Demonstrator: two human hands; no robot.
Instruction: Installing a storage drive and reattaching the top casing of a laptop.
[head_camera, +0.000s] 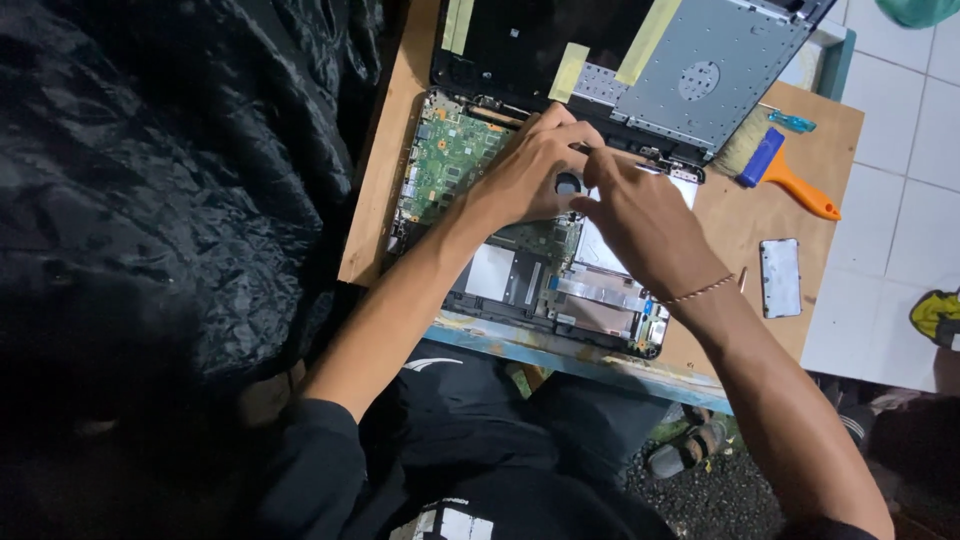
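- Laptop (560, 260), opened up with its base cover off, lies on a wooden board (375, 190) that rests on a blue-edged table (560, 355) in front of the seated person.
- Its green circuit board (450, 160) shows at the left of the chassis, and grey metal plates (600, 295) sit in the near part.
- A second dark panel (690, 70) with a grey metal sheet and strips of yellowish tape (570, 70) lies just beyond the chassis, touching its far edge.
- The left hand (535, 170) rests on the middle of the chassis, fingers curled down beside the round fan (568, 183); whether they pinch anything cannot be told.
- The right hand (640, 215) meets it from the right, its fingertips drawn together on a thin tool (615, 153) near the far edge.
- A thin bracelet (700, 291) circles the right wrist.
- A brush with a blue ferrule and orange handle (790, 180) lies on the board to the right, well apart from the hands.
- A small grey rectangular cover plate (780, 277) lies nearer, beside the right forearm.
- Crumpled black sheeting (150, 180) fills the left side.
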